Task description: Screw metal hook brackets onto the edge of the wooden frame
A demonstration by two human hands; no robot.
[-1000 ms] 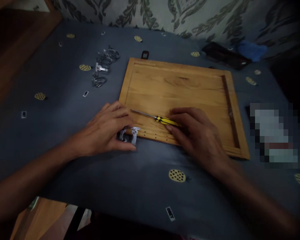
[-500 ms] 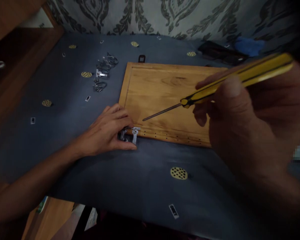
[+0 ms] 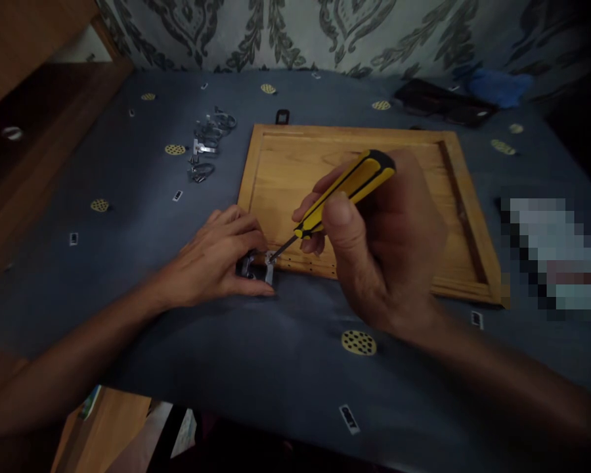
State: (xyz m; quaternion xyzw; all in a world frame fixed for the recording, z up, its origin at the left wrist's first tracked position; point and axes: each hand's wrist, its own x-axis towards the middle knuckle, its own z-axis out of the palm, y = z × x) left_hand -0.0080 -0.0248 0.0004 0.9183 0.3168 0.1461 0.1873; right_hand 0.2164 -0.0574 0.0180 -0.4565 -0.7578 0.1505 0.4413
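Observation:
A wooden panel point(image 3: 364, 157) lies flat on a dark blue cloth. At its near left corner sits a small metal hinge point(image 3: 259, 266), and my left hand point(image 3: 217, 256) is wrapped around it, pinning it against the panel's edge. My right hand point(image 3: 379, 243) grips a yellow and black screwdriver point(image 3: 347, 190), tilted down to the left. Its tip touches the hinge plate by a row of small holes along the panel's near edge.
Several more metal hinges point(image 3: 207, 141) lie in a pile on the cloth at the back left. A dark flat object point(image 3: 443, 105) and a blue cloth point(image 3: 497, 85) rest at the back right. A wooden furniture edge point(image 3: 39, 131) runs along the left.
My right hand picked the screwdriver up off the panel, lifted it, then brought its tip down to the hinge. My left hand stayed on the hinge.

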